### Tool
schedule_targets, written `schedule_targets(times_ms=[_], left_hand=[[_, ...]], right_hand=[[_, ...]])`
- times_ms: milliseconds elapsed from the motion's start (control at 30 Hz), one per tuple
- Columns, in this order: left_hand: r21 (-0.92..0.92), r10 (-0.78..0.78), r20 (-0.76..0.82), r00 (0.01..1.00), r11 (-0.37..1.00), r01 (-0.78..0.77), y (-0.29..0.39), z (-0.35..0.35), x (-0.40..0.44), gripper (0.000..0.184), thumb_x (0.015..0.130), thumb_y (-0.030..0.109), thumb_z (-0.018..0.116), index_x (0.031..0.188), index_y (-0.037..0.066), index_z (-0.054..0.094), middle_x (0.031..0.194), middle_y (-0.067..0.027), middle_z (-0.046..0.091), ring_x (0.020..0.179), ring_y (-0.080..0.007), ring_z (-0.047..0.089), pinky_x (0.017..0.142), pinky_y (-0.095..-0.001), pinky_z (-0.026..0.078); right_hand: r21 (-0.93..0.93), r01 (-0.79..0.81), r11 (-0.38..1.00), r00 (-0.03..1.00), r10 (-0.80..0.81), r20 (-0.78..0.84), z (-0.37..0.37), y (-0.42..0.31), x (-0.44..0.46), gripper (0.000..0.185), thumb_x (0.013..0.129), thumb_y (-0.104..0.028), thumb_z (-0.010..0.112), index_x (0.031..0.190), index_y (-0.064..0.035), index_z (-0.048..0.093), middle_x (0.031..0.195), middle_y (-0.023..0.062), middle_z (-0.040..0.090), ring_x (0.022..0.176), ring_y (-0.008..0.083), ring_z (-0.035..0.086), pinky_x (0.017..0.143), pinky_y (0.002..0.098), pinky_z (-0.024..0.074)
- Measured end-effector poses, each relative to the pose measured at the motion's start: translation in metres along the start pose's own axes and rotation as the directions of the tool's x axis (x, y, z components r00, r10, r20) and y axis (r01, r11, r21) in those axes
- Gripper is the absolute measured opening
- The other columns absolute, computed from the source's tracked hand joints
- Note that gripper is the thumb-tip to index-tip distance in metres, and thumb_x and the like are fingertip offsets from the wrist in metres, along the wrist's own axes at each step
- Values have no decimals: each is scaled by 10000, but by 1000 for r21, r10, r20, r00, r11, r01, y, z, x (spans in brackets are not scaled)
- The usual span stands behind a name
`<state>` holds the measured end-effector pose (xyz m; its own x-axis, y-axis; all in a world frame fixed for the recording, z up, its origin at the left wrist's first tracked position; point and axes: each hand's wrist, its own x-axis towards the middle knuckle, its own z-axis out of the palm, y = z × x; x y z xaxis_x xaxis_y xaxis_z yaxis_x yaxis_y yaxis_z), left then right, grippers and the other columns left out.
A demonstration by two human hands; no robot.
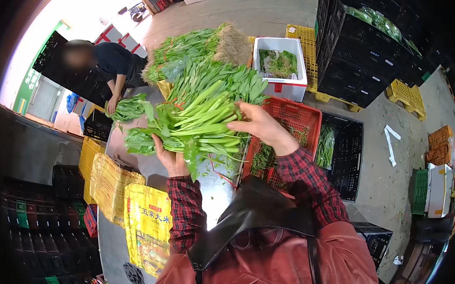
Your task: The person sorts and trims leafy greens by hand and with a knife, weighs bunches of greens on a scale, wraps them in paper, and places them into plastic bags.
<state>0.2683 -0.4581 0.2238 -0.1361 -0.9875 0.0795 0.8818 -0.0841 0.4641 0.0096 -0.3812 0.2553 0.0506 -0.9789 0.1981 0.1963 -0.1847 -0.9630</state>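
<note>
A bunch of leafy greens (203, 123) is held up over the metal table (218, 190), its leaves to the left and its pale cut stems to the right. My left hand (172, 159) supports it from below near the leaves, fingers curled around it. At the stem ends, my right hand (263, 126) has its thumb on the stems and its fingers bent around their far side. Right behind the bunch lies a heap of greens (217, 78), some with red ties. Another pile with dry roots (234, 45) sits farther back.
Right of the table stand a red crate (310, 117) with loose trimmings, a black crate (349, 147) with greens, and a white foam box (280, 43). Yellow sacks (147, 225) lie at the table's left edge. A co-worker (120, 66) handles greens across the table. Tall black crates (353, 61) rise behind.
</note>
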Motion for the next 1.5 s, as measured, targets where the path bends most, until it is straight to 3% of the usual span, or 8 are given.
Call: schedule_targets(times_ms=[367,500,767,1000,1133,1267,1367,1500], left_hand=[[-16,85,-110,990,996,-88,14,-7,6,455,955,337,578,1316,63,536,1328,-94,566,1199,-276,534,1046,-463,413],[-15,110,-65,992,994,-111,7,5,7,466,957,333,575,1332,62,519,1337,-90,559,1205,-276,531,1060,-463,399],[32,139,-127,982,990,-136,14,16,2,482,965,348,559,1354,71,498,1343,-77,554,1212,-263,531,1060,-469,400],[114,22,-233,972,993,5,-13,49,-11,431,968,353,558,1298,77,541,1299,-76,581,1182,-260,550,1039,-469,422],[62,-106,-308,945,989,131,-16,36,0,438,968,385,546,1275,73,551,1280,-92,592,1167,-283,556,1048,-476,413],[-131,-240,-419,875,970,203,13,-3,13,487,978,445,495,1288,72,538,1312,-117,564,1189,-320,531,1062,-517,385],[-149,-167,-480,861,983,107,18,-10,16,541,984,494,439,1310,69,517,1357,-141,520,1229,-354,489,1077,-558,347],[-176,-189,-442,877,977,121,-7,-1,16,561,988,507,414,1323,66,504,1392,-147,485,1256,-359,462,1081,-580,328]], right_hand=[[486,29,873,967,99,-235,-51,30,-10,169,880,-108,683,982,19,633,884,73,660,748,134,625,682,282,514],[319,-373,871,895,429,-122,-23,4,-18,141,903,-106,654,972,16,637,868,71,653,702,129,615,631,273,505],[-175,-157,972,910,73,-409,-49,19,-11,258,868,-132,695,1082,-12,617,871,80,663,761,160,643,685,299,531],[-835,424,351,770,-624,129,19,-13,-3,319,798,-41,693,1115,-40,657,844,62,678,835,173,636,773,298,513],[-291,189,938,956,-244,-165,4,15,11,224,834,-37,674,1058,-18,676,828,50,680,766,141,624,704,261,499],[327,160,931,887,10,-461,-47,38,4,97,846,-85,697,877,4,718,784,18,687,667,123,620,657,267,501],[-172,-60,983,947,1,-320,-60,32,-8,148,822,-119,723,930,-19,716,864,38,704,771,132,644,715,287,508],[-664,359,656,877,-481,-1,14,23,-9,212,777,-112,719,975,-46,677,984,94,671,896,233,644,811,375,501]])
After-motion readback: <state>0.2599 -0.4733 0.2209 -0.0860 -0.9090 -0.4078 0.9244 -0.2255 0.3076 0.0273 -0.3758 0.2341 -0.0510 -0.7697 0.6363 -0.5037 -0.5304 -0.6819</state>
